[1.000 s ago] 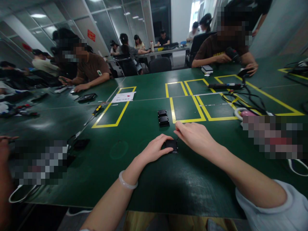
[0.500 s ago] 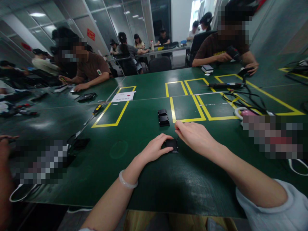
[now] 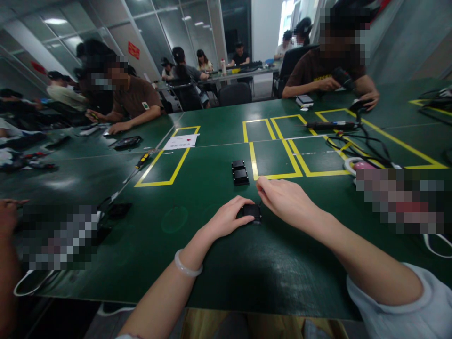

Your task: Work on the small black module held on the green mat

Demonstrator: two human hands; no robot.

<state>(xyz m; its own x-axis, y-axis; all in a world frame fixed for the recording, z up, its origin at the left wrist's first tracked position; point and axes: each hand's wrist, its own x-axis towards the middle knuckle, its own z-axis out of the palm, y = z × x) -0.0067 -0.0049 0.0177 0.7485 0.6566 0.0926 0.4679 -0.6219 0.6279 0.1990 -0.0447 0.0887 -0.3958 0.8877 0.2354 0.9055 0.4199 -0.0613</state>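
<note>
A small black block point(image 3: 252, 213) lies flat on the green table point(image 3: 219, 273). Thumb and fingers of my left hand point(image 3: 231, 216) grip its left side. My right hand point(image 3: 282, 195) is closed just above the block's right edge, fingers pressed together; a thin dark piece shows below the fingertips, too small to name. Beyond my hands, a black piece with two raised squares point(image 3: 240, 173) rests on the table, touched by neither hand.
Yellow tape rectangles point(image 3: 278, 176) mark the table. A yellow-black screwdriver point(image 3: 142, 161) and a paper sheet point(image 3: 181, 141) lie left. Black cables point(image 3: 367, 146) and a white tape roll point(image 3: 351, 165) are at right. Two people in brown sit across.
</note>
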